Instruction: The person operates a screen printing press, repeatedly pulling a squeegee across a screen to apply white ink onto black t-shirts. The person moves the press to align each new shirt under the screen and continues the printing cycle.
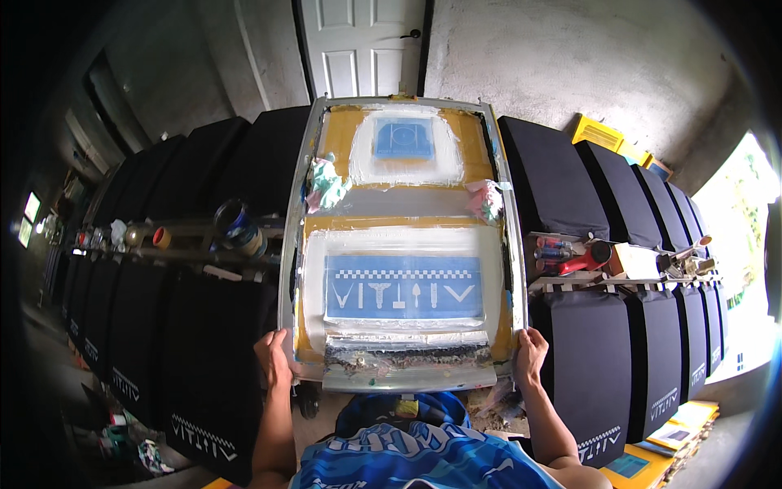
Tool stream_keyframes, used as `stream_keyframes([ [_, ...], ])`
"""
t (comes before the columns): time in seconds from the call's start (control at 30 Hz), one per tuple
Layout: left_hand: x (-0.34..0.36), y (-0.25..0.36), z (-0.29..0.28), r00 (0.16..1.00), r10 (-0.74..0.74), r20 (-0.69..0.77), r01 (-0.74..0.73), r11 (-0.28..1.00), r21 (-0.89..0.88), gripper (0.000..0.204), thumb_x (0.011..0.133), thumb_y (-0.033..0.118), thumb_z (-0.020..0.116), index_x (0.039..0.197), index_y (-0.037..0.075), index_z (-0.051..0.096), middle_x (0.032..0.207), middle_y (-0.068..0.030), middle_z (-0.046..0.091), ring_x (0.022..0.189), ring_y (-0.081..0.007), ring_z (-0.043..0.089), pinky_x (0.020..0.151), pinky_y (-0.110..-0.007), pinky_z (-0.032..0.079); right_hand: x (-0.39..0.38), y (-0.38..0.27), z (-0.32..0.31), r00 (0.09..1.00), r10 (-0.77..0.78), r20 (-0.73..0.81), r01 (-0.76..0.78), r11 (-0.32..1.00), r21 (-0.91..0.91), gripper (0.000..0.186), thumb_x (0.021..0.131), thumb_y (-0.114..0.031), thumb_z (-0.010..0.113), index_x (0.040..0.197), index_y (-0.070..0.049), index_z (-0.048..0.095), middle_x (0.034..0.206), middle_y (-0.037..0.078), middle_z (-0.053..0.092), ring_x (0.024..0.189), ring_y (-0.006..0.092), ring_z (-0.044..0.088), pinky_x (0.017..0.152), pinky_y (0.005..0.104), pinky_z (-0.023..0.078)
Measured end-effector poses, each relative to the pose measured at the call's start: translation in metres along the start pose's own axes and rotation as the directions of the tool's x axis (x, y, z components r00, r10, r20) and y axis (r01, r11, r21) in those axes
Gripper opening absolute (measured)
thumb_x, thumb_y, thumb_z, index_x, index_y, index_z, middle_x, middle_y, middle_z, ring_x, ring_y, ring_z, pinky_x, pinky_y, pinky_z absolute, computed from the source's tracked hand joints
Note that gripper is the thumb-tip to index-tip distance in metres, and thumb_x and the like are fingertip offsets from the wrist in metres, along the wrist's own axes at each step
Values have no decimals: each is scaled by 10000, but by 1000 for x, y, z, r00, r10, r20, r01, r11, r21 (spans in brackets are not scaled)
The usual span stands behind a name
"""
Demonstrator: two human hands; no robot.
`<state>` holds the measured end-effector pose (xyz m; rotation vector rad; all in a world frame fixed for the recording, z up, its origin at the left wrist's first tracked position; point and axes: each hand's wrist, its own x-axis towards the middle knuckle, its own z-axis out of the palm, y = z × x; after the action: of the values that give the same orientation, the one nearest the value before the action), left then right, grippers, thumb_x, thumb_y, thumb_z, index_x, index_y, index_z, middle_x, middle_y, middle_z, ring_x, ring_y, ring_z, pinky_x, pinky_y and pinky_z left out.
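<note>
Both my hands grip a large screen-printing frame (295, 253) by its near corners. My left hand (275, 359) is closed around the left rail, and my right hand (531, 354) around the right rail. The mesh carries a wide blue stencil (403, 287) bordered with white ink, and a smaller blue stencil (404, 138) farther up. Along the near edge of the mesh lies a squeegee (407, 378) with dark and white ink on its blade. A mint-green crumpled rag (328, 187) rests at the left rail and a pink one (486, 200) at the right.
Black garments (582, 350) lie stretched in rows on both sides, several with white prints. A middle shelf holds a dark ink can (232, 220) on the left and a red tool (588, 257) on the right. Yellow screens (676, 432) are stacked low at right.
</note>
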<state>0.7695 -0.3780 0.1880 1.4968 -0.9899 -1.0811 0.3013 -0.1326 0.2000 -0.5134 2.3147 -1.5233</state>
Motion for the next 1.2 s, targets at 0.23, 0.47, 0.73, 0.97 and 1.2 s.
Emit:
stream_keyframes([
  [0.23,-67,55,-147,1000,-25,-3,25,998,-56,396,811,91,680,608,73,341,652,53,272,658,-100,266,585,-344,230,-151,-53,-49,1000,-13,17,13,1000,13,231,951,-135,628,1008,68,723,760,4,626,687,82,519,629,261,407],
  [0.47,-24,56,-122,998,-44,-52,42,998,-37,311,818,96,678,604,45,458,638,48,378,646,-99,338,606,-320,303,-120,-47,-11,1000,-4,16,4,1000,20,274,934,-149,631,1060,78,718,809,32,665,739,98,570,694,282,460],
  [0.73,-46,73,-17,998,-37,-54,29,991,-130,197,828,111,675,677,-4,622,664,40,523,657,-107,462,645,-305,379,-21,-60,-61,998,9,57,-14,997,79,269,954,-146,619,1080,68,721,809,27,672,736,88,573,683,268,461],
  [0.97,-122,113,-32,998,-51,-38,50,998,-30,224,810,118,683,641,20,573,657,42,494,658,-105,442,638,-316,358,-50,-86,-136,998,26,48,-33,990,139,247,965,-128,616,1081,58,729,843,24,694,735,89,588,679,258,458],
  [1.2,-220,144,-175,998,-30,-49,25,995,-94,270,818,119,677,611,42,521,646,52,455,649,-93,416,626,-322,340,-215,-103,-202,999,0,51,-4,996,92,276,965,-157,616,1092,60,729,817,22,677,713,95,575,654,265,451],
])
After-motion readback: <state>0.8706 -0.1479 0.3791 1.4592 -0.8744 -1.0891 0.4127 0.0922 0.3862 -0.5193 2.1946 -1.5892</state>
